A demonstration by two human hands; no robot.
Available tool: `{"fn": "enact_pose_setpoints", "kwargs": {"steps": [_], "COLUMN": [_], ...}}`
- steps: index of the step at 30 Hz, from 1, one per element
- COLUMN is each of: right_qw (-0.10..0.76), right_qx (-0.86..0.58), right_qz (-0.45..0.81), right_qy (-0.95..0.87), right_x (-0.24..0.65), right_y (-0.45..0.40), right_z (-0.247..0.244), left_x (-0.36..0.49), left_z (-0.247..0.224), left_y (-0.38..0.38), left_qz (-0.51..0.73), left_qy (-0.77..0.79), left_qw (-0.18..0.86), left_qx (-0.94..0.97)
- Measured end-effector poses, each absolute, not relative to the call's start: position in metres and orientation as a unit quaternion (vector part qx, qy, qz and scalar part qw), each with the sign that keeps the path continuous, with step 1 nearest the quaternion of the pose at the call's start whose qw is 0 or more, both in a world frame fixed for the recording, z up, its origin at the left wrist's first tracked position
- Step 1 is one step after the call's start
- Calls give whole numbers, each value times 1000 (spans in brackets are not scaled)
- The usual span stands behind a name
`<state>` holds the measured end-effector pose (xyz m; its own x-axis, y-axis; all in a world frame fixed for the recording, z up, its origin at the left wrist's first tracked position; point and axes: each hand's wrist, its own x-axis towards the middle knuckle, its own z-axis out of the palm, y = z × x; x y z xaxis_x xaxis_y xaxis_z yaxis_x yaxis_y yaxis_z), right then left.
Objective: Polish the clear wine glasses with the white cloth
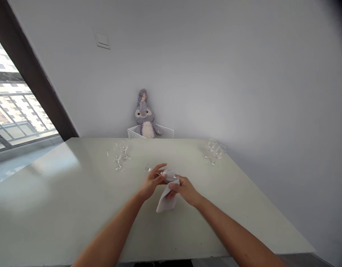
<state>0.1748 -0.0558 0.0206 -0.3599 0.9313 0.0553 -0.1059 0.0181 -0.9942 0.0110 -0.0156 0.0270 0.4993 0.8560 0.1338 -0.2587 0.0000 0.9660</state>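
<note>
A clear stemmed glass [169, 175] lies on its side in the air above the table, its foot pointing left and its bowl right. My left hand [153, 181] is closed around it near the stem and lower bowl. My right hand [184, 190] pinches a white cloth [165, 203] at the rim side; part of the cloth is at the bowl and the rest hangs down. Some fingertips of my right hand are hidden by the cloth and glass.
Several clear glasses stand on the pale table [90, 207] at the back left [119, 157], and more glasses [214, 151] at the back right. Behind the far edge, a grey plush toy [144, 116] sits in a white basket [167, 132] against the wall.
</note>
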Motion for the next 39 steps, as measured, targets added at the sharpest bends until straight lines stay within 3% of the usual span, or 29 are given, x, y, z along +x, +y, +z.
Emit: {"fn": "enact_pose_setpoints", "kwargs": {"steps": [4, 8, 11, 13, 16, 18, 23, 25, 28, 30, 34, 36, 39], "right_qw": [416, 468, 477, 446, 410, 409, 486, 494, 472, 464, 452, 455, 473], "right_qx": [-418, -365, -337, -378, -460, -478, -381, -329, -342, -389, -457, -482, -501], "right_qz": [476, 623, 652, 583, 372, 318, 619, 682, 659, 571, 398, 401, 454], "right_qy": [-653, -510, -484, -564, -694, -709, -485, -428, -475, -554, -654, -632, -565], "right_x": [172, 178, 180, 177, 172, 170, 177, 178, 173, 168, 169, 176, 188], "right_y": [-59, -53, -51, -54, -61, -62, -53, -51, -57, -62, -62, -57, -48], "right_z": [20, 22, 22, 22, 19, 18, 22, 23, 24, 22, 19, 19, 23], "left_x": [11, 13, 14, 13, 14, 15, 19, 18, 15, 14, 15, 15, 9], "left_z": [21, 24, 26, 24, 16, 11, 12, 17, 21, 20, 14, 12, 15], "left_y": [-13, -17, -18, -15, -11, -10, -15, -16, -15, -14, -17, -18, -16], "left_qz": [384, 393, 421, 425, 404, 408, 425, 431, 455, 455, 444, 430, 412], "left_qy": [321, 250, 225, 247, 308, 328, 299, 282, 286, 306, 358, 389, 409], "left_qw": [692, 704, 673, 653, 631, 602, 536, 536, 522, 501, 417, 338, 130], "left_qx": [520, 537, 566, 576, 586, 603, 665, 669, 662, 670, 708, 742, 803]}}
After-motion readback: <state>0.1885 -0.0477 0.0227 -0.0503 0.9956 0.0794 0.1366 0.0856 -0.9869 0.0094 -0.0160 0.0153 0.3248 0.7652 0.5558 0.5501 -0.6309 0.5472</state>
